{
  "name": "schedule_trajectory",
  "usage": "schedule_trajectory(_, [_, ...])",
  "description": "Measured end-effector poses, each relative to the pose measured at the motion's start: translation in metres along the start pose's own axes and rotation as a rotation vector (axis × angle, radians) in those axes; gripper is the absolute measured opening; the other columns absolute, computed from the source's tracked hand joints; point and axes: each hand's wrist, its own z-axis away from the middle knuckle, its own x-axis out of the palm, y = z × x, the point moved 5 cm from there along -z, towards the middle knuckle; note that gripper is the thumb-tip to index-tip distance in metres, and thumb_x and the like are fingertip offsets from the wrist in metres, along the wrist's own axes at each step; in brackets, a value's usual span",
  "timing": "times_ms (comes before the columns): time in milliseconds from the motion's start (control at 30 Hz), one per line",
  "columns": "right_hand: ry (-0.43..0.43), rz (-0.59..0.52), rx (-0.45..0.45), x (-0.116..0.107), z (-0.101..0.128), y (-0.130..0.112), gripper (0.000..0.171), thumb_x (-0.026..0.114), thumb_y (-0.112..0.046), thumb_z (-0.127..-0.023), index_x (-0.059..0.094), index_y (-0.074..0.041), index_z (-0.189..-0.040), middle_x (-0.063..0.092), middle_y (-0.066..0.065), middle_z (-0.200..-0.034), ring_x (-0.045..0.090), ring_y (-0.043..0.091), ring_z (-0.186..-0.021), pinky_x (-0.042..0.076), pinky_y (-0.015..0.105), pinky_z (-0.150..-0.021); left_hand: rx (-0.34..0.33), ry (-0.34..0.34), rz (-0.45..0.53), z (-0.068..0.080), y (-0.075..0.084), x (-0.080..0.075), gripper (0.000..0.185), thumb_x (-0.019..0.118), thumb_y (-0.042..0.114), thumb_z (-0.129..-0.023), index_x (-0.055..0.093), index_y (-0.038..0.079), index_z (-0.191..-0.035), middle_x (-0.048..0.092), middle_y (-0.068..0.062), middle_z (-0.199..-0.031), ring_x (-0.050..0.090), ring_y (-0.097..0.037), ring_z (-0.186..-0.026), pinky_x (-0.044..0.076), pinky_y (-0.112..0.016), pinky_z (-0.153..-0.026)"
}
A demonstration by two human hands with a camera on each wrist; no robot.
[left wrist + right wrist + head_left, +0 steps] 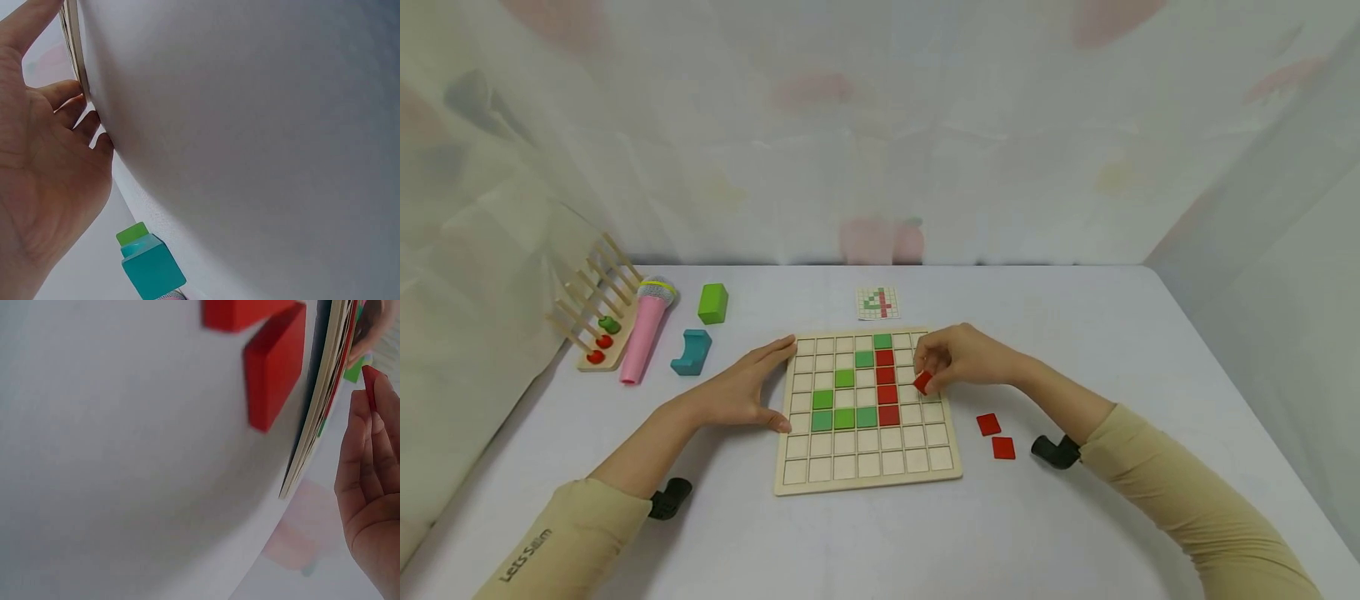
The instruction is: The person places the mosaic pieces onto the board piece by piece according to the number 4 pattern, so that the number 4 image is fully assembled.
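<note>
A wooden grid board (868,463) lies mid-table, with green tiles (845,378) in a slanting line and a row, and a column of red tiles (887,394). My left hand (741,387) touches the board's left edge, thumb and fingers spread along it. Over the board's right side, my right hand (973,357) pinches a red tile (922,382) between thumb and fingers; the same red tile (373,384) shows tilted at the fingertips in the right wrist view. Two loose red tiles (988,424) lie right of the board.
Behind the board lies a small pattern card (877,303) showing a green and red 4. At the left are a teal curved block (692,352), a green block (712,303), a pink toy microphone (644,337) and a wooden peg stand (587,364) with red and green pieces.
</note>
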Motion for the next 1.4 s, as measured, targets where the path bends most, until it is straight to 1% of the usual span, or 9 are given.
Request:
schedule_trajectory(367, [-0.083, -0.017, -0.095, 0.022, -0.01, -0.018, 0.016, 0.081, -0.015, -0.081, 0.071, -0.019, -0.093, 0.074, -0.005, -0.082, 0.066, 0.006, -0.075, 0.055, 0.021, -0.071, -0.003, -0.004, 0.0, -0.001, 0.0, 0.0, 0.125, 0.086, 0.058, -0.064, 0.023, 0.001, -0.156, 0.015, -0.016, -0.167, 0.018, -0.042, -0.152, 0.023, -0.062, -0.12])
schedule_trajectory(533, [-0.116, -0.016, -0.132, 0.031, -0.012, -0.025, 0.016, 0.078, -0.013, -0.083, 0.076, -0.015, -0.099, 0.075, -0.003, -0.092, 0.065, 0.003, -0.077, 0.057, 0.02, -0.074, -0.005, -0.01, -0.002, -0.001, 0.0, 0.0, 0.126, 0.085, 0.059, -0.064, 0.023, 0.001, -0.156, 0.014, -0.016, -0.167, 0.017, -0.042, -0.153, 0.023, -0.061, -0.121])
schedule_trajectory(667, [-0.138, 0.002, -0.13, 0.038, -0.012, -0.032, 0.018, 0.076, -0.011, -0.085, 0.077, -0.015, -0.102, 0.076, -0.003, -0.099, 0.064, 0.002, -0.079, 0.057, 0.019, -0.077, -0.006, -0.013, -0.005, -0.001, 0.0, 0.0, 0.126, 0.085, 0.06, -0.064, 0.023, 0.001, -0.156, 0.014, -0.016, -0.167, 0.017, -0.042, -0.153, 0.023, -0.062, -0.121])
schedule_trajectory(800, [-0.145, 0.023, -0.102, 0.045, -0.012, -0.037, 0.016, 0.077, -0.01, -0.085, 0.078, -0.017, -0.099, 0.075, -0.006, -0.093, 0.064, 0.001, -0.078, 0.056, 0.018, -0.075, -0.009, -0.014, -0.002, -0.001, -0.001, 0.0, 0.126, 0.085, 0.06, -0.064, 0.022, 0.001, -0.156, 0.014, -0.016, -0.167, 0.017, -0.042, -0.153, 0.023, -0.061, -0.121])
schedule_trajectory(967, [-0.15, 0.024, -0.068, 0.054, -0.012, -0.039, 0.012, 0.08, -0.012, -0.082, 0.076, -0.019, -0.09, 0.072, -0.009, -0.081, 0.064, 0.003, -0.074, 0.056, 0.02, -0.071, -0.008, -0.014, 0.001, -0.001, 0.0, 0.0, 0.126, 0.085, 0.059, -0.063, 0.022, 0.001, -0.156, 0.014, -0.016, -0.167, 0.017, -0.042, -0.153, 0.023, -0.061, -0.121])
schedule_trajectory(1067, [-0.152, 0.024, -0.067, 0.057, -0.011, -0.042, 0.011, 0.081, -0.011, -0.081, 0.075, -0.018, -0.086, 0.072, -0.008, -0.078, 0.064, 0.003, -0.071, 0.056, 0.02, -0.069, -0.008, -0.014, 0.002, -0.001, 0.0, 0.0, 0.126, 0.086, 0.058, -0.064, 0.023, 0.001, -0.156, 0.014, -0.016, -0.167, 0.016, -0.042, -0.153, 0.022, -0.061, -0.121])
schedule_trajectory(1300, [-0.118, 0.102, -0.075, 0.06, -0.01, -0.047, 0.01, 0.081, -0.01, -0.079, 0.074, -0.017, -0.08, 0.072, -0.008, -0.073, 0.061, -0.001, -0.065, 0.053, 0.017, -0.063, 0.001, -0.01, 0.01, 0.0, 0.001, -0.002, 0.125, 0.085, 0.058, -0.064, 0.023, 0.0, -0.156, 0.015, -0.017, -0.167, 0.018, -0.043, -0.152, 0.023, -0.062, -0.121])
schedule_trajectory(1400, [-0.108, 0.114, -0.072, 0.059, -0.009, -0.047, 0.01, 0.081, -0.011, -0.079, 0.074, -0.017, -0.079, 0.072, -0.008, -0.072, 0.06, 0.0, -0.064, 0.053, 0.017, -0.062, -0.003, -0.013, 0.01, 0.0, 0.001, -0.001, 0.125, 0.085, 0.058, -0.064, 0.023, 0.001, -0.156, 0.015, -0.017, -0.167, 0.017, -0.042, -0.153, 0.022, -0.062, -0.121])
